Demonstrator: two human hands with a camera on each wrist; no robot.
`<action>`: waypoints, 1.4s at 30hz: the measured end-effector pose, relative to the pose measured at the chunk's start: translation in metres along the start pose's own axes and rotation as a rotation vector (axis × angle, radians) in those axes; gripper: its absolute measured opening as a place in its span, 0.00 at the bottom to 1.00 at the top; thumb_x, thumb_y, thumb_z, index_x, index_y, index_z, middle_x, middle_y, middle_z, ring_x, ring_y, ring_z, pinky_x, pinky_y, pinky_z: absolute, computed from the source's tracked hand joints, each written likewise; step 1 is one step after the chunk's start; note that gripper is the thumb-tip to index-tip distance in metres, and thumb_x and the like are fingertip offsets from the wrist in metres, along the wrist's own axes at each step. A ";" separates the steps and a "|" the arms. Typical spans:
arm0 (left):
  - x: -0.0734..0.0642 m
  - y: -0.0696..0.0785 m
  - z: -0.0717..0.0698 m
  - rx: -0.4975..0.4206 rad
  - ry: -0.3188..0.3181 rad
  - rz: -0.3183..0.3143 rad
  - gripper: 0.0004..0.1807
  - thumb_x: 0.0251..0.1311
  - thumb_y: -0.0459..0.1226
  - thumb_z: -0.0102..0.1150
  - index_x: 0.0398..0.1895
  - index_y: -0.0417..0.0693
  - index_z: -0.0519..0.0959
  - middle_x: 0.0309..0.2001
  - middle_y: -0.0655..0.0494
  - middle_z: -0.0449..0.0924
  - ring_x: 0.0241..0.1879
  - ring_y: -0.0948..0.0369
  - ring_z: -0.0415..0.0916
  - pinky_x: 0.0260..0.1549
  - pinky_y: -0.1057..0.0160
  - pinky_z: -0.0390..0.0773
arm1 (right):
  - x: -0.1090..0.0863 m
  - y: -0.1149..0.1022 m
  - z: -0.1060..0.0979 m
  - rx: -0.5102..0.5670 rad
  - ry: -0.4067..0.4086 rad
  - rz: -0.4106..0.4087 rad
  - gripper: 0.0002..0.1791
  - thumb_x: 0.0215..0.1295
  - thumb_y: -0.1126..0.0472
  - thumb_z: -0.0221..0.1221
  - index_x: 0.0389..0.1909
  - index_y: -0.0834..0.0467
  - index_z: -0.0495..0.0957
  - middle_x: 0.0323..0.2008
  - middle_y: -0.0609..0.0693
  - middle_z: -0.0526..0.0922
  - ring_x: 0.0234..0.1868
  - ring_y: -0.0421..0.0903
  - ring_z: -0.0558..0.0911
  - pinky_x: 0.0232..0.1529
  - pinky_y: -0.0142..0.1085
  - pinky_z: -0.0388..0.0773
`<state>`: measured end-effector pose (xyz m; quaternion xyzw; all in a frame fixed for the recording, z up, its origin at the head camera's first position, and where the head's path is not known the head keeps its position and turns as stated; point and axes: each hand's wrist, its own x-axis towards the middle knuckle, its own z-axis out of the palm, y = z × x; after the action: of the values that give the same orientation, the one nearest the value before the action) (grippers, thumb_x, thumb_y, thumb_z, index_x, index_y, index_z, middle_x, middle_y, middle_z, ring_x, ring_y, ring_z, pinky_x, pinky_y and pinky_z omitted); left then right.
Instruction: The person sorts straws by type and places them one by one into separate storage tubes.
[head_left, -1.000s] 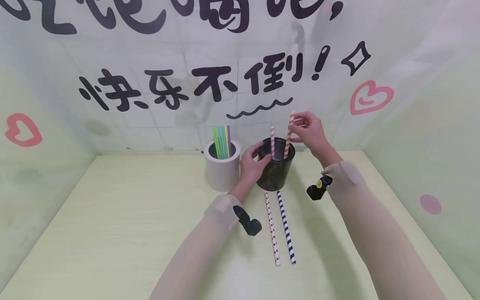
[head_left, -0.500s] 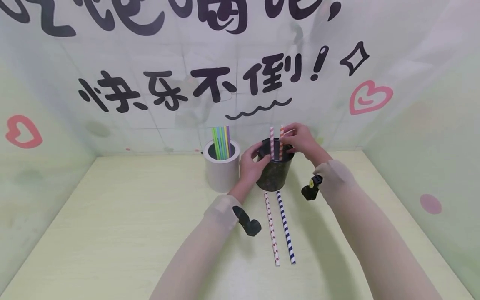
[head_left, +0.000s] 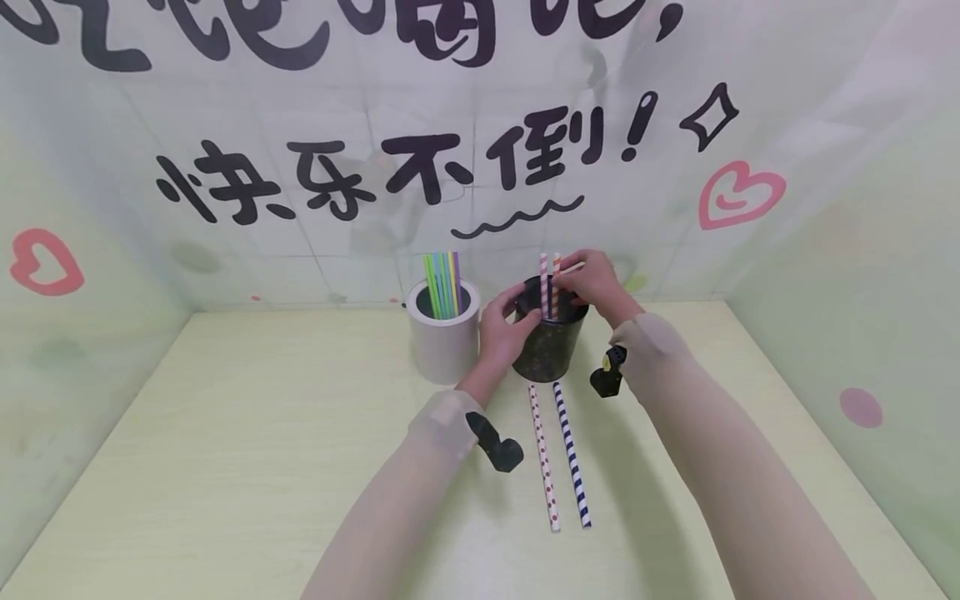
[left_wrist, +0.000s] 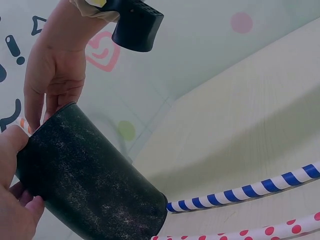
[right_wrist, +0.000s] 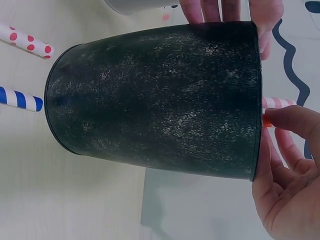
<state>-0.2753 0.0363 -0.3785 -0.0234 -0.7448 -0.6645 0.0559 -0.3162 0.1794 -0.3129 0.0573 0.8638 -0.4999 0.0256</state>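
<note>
A black metal bucket (head_left: 549, 354) stands upright near the back wall. My left hand (head_left: 504, 332) grips its left side, thumb and fingers at the rim. Over the bucket's right rim, my right hand (head_left: 597, 279) pinches an orange-and-white striped paper straw (head_left: 556, 302), whose lower end is inside the bucket. Just left of it, a pink-and-white striped straw (head_left: 543, 285) leans upright in the same bucket. In the right wrist view the bucket wall (right_wrist: 155, 100) hides most of both straws; a bit of orange straw (right_wrist: 267, 121) shows by the right thumb.
A red-dotted white straw (head_left: 545, 467) and a blue-and-white striped straw (head_left: 573, 458) lie on the table in front of the bucket. Left of the bucket stands a pale grey cup (head_left: 444, 350) with several coloured straws (head_left: 442, 283). A printed wall closes off the back.
My right hand has moved left and down, bringing the orange striped straw lower into the bucket and close to the pink one. My left hand stays on the bucket.
</note>
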 end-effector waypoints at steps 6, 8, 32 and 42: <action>-0.001 0.001 -0.001 -0.002 -0.005 -0.003 0.26 0.54 0.34 0.61 0.59 0.47 0.71 0.60 0.49 0.69 0.58 0.54 0.66 0.60 0.56 0.67 | -0.001 -0.003 0.001 -0.070 -0.002 0.032 0.18 0.56 0.65 0.61 0.46 0.66 0.72 0.39 0.58 0.77 0.34 0.46 0.75 0.29 0.35 0.83; -0.001 0.002 -0.001 -0.005 0.000 -0.002 0.26 0.54 0.34 0.61 0.59 0.47 0.71 0.59 0.49 0.69 0.58 0.54 0.66 0.59 0.56 0.67 | -0.001 -0.004 0.002 -0.074 -0.006 0.025 0.18 0.56 0.65 0.61 0.47 0.66 0.72 0.40 0.58 0.77 0.34 0.45 0.75 0.27 0.33 0.82; -0.001 0.000 -0.001 -0.011 0.009 -0.006 0.26 0.53 0.34 0.62 0.58 0.47 0.72 0.59 0.49 0.69 0.58 0.53 0.66 0.59 0.56 0.68 | -0.053 0.024 -0.029 0.009 -0.160 -0.106 0.20 0.61 0.64 0.57 0.52 0.69 0.70 0.33 0.58 0.78 0.29 0.45 0.77 0.31 0.44 0.84; -0.001 0.001 -0.001 -0.005 0.003 -0.009 0.26 0.54 0.34 0.61 0.59 0.47 0.71 0.60 0.49 0.68 0.59 0.53 0.65 0.59 0.57 0.68 | -0.077 0.071 -0.022 0.020 -0.208 -0.122 0.16 0.61 0.63 0.57 0.46 0.71 0.72 0.30 0.54 0.77 0.30 0.46 0.77 0.29 0.44 0.84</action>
<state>-0.2746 0.0351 -0.3779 -0.0190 -0.7430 -0.6668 0.0539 -0.2311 0.2283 -0.3553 -0.0475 0.8534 -0.5122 0.0840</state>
